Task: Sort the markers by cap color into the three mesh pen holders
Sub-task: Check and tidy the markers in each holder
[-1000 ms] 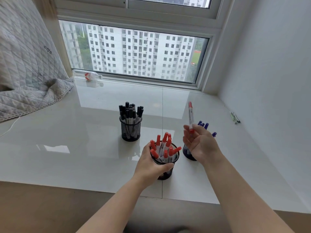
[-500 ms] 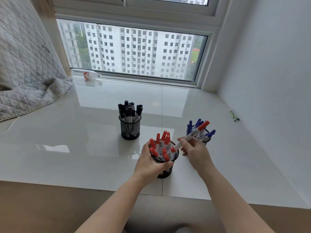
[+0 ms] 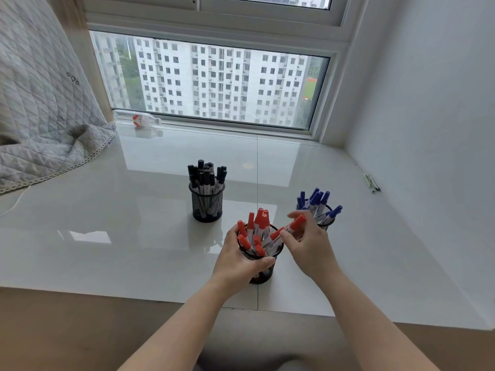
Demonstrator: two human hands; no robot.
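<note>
Our left hand (image 3: pixel 238 263) grips the red-marker holder (image 3: pixel 263 266); our right hand (image 3: pixel 308 245) pinches a red-capped marker (image 3: pixel 290 228) leaning into it.

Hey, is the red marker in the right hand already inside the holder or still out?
Partly in: the red marker leans over the rim of the holder, cap outside, gripped by the right hand.

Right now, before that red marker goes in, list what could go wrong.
1. The red-cap holder is already crowded, so the tilted red marker in the right hand may jam against the other caps or rest on the rim and tip out.
2. The blue-cap holder stands just behind the right hand; a backward move could knock it.
3. Only the left hand steadies the red-cap holder; a hard push might tilt it.
</note>
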